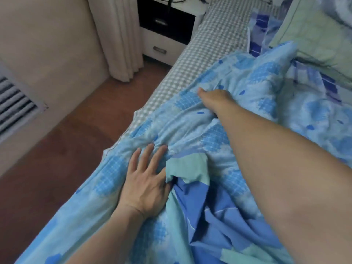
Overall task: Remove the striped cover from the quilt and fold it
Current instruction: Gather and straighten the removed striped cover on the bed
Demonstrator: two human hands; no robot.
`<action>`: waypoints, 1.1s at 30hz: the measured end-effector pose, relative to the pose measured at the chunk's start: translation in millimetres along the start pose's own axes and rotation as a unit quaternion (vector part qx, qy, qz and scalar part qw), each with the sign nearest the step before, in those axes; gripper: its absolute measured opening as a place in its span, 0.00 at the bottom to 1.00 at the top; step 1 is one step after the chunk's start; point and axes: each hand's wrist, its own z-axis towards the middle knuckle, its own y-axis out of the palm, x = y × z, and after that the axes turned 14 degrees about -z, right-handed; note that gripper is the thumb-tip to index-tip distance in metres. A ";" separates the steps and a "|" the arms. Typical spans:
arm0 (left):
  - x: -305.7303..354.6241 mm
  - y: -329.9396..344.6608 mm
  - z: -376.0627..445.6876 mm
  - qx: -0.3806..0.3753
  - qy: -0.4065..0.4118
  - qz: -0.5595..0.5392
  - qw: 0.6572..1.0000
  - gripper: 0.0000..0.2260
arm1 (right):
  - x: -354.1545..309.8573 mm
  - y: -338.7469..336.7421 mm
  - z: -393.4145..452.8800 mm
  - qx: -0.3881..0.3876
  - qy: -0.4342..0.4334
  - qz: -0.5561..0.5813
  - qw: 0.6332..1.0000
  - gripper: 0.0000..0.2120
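A light blue patterned quilt (182,119) lies bunched across the bed. The striped cover (207,216), in dark blue and teal bands, is gathered at the near edge with its opening around the quilt. My left hand (146,185) rests flat on the quilt with the fingers spread and straight, and its thumb touches the teal edge of the cover. My right hand (215,100) reaches farther up the bed. Its fingers are curled into a fold of the quilt and mostly hidden in the fabric.
A grey checked sheet (209,46) covers the mattress, and a pale green pillow (322,35) lies at the top right. A black-and-white nightstand (165,29), a curtain (118,35), a wall vent (15,105) and wooden floor (66,141) are to the left of the bed.
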 end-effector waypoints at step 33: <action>255.4 -194.0 -352.2 0.044 -0.411 -0.542 0.732 0.25 | 478.7 124.6 -663.3 -0.099 0.249 -0.014 0.963 0.06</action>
